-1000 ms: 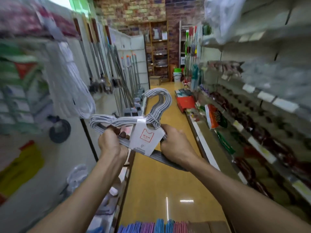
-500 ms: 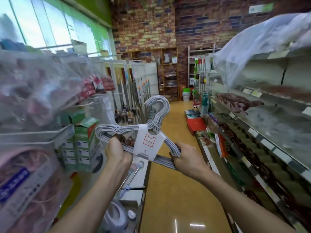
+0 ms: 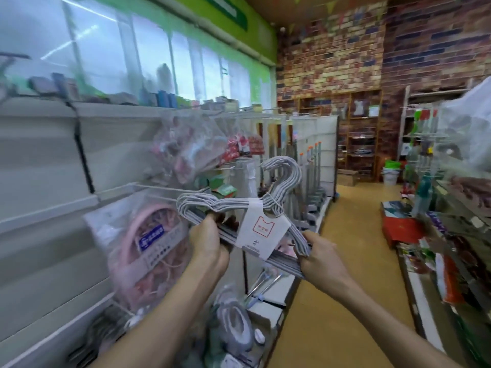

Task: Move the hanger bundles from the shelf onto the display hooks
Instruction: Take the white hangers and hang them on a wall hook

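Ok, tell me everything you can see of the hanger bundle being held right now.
The hanger bundle is a stack of thin grey-white hangers, seemingly coated wire, hooks nested together and curling up toward the aisle. A white paper label with a small red shirt-shaped mark wraps its middle. It is held in the air, tilted down to the right, before the left-hand display. The left hand grips its left shoulder end; the right hand grips the lower right end. Nothing else touches it.

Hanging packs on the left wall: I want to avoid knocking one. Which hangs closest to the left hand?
The clear pack with the pink ring, hanging just beside the left hand. The reddish packs hang higher and farther down the aisle.
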